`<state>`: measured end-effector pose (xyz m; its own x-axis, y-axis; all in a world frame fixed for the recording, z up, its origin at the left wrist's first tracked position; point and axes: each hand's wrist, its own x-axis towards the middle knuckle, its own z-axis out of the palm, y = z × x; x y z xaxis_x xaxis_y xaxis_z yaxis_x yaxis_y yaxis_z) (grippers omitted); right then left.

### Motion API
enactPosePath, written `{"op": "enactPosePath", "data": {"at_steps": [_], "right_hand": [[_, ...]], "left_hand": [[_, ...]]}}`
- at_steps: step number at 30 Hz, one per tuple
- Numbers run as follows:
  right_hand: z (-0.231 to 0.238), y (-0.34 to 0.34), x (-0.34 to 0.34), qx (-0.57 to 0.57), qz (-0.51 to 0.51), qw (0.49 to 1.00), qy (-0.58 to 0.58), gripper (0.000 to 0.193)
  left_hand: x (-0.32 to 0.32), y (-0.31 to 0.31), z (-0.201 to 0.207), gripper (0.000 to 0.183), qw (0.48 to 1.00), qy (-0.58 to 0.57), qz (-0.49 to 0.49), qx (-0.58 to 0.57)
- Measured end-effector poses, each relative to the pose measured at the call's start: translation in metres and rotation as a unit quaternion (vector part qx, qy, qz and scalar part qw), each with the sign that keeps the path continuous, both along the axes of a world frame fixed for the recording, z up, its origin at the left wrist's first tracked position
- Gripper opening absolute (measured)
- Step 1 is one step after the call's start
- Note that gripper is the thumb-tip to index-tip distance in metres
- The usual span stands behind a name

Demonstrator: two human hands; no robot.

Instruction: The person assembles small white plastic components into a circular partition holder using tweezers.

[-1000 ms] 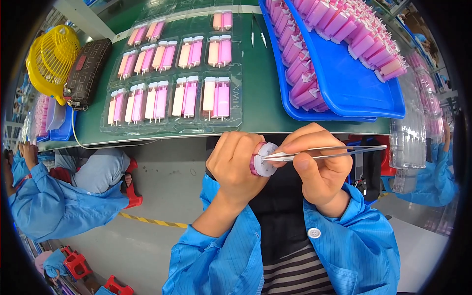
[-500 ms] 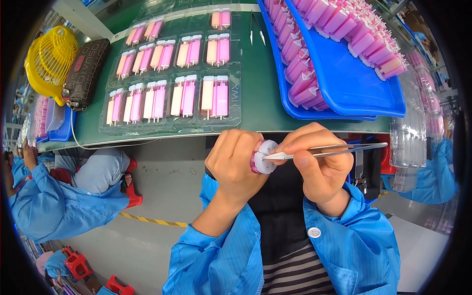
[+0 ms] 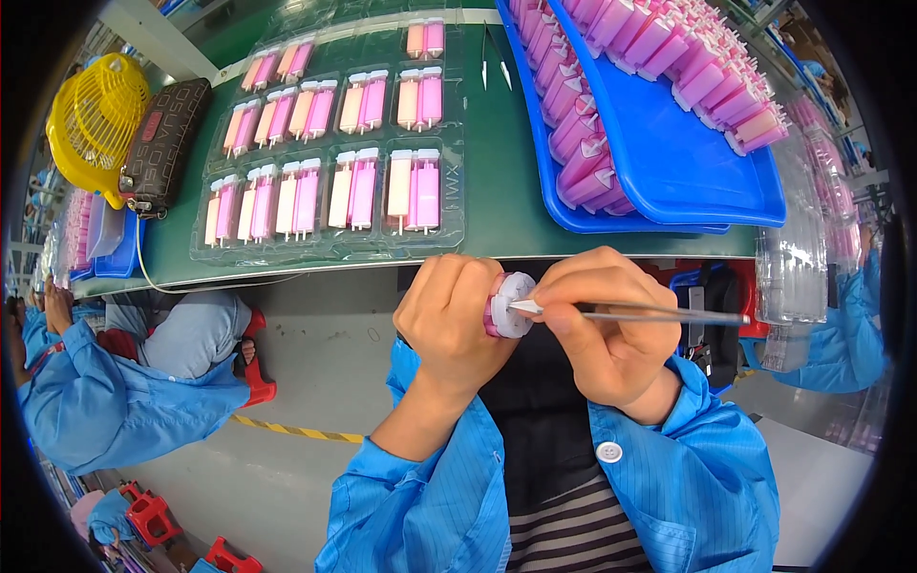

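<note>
My left hand (image 3: 449, 315) is closed around a pink piece, its round white end (image 3: 517, 304) turned toward my right hand; most of the body is hidden in my fist. Steel tweezers (image 3: 659, 312) are pinched in my right hand (image 3: 611, 329), their tips at the face of the white end. Both hands are just in front of the table edge. Beyond them lies a clear plastic blister tray (image 3: 325, 250), its pockets holding several pink and peach cylinders (image 3: 425, 191) with white caps.
To the right, stacked blue trays (image 3: 702, 181) carry many pink cylinders. Another pair of tweezers (image 3: 494, 65) rests between the trays. A yellow fan (image 3: 91, 119) and dark pouch (image 3: 170, 138) are at the left. A co-worker in blue (image 3: 134, 401) sits left; clear packaging (image 3: 791, 272) hangs right.
The tweezers have tilted, their rear end dropping lower, and their tips have shifted slightly on the white end. My left hand keeps its hold, with the white end turned a little.
</note>
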<state>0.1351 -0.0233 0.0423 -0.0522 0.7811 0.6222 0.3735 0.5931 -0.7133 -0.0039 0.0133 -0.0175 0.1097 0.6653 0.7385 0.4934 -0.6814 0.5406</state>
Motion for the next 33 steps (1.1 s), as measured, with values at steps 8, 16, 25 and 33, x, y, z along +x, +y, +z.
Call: {"op": "enactPosePath", "data": {"at_steps": [8, 16, 25, 33], "right_hand": [[-0.012, -0.007, -0.001, -0.067, 0.039, 0.979, 0.191, 0.009], [-0.021, -0.006, -0.005, -0.036, 0.041, 0.975, 0.215, 0.01], [-0.009, -0.005, -0.004, -0.04, -0.004, 0.993, 0.114, 0.01], [0.006, 0.002, -0.002, -0.001, 0.012, 0.999, -0.039, 0.013]], "left_hand": [[0.003, -0.001, 0.005, 0.031, 0.997, -0.059, -0.045, -0.018], [0.005, 0.0, 0.003, 0.033, 0.996, -0.075, -0.045, -0.015], [0.003, 0.0, -0.001, 0.028, 0.999, -0.028, -0.015, 0.008], [0.0, 0.0, -0.005, 0.025, 0.999, -0.029, -0.029, -0.021]]}}
